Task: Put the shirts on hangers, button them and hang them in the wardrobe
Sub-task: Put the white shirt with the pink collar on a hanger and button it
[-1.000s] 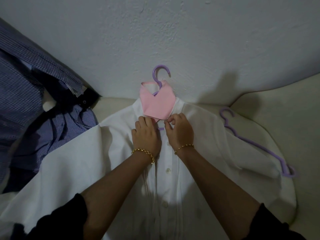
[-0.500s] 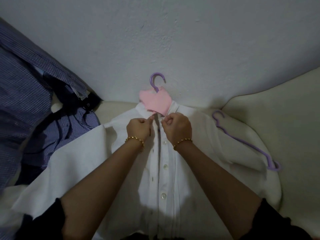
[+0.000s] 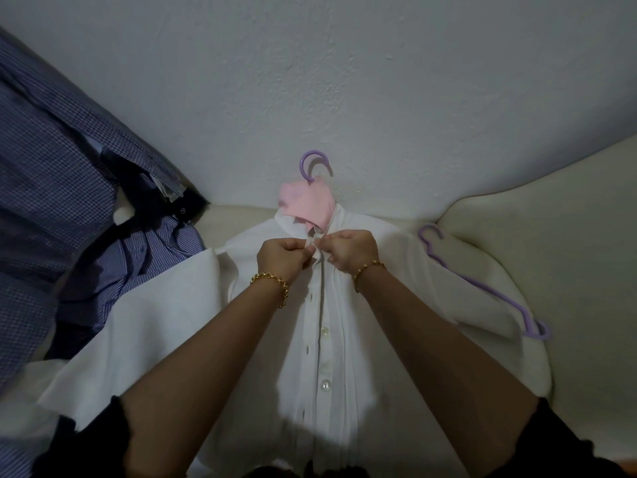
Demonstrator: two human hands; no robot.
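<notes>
A white shirt with a pink collar lies spread on a cream surface, on a purple hanger whose hook sticks out above the collar. My left hand and my right hand are side by side just below the collar. Each pinches an edge of the shirt's front placket at the top. Several white buttons run down the front below my hands.
A second purple hanger lies on the shirt's right shoulder. Blue checked and striped shirts are heaped at the left. A white wall rises behind; a cream cushion is at the right.
The pink collar has been folded narrower. My hands have shifted from the collar tip onto the top of the placket and pinch its two edges together.
</notes>
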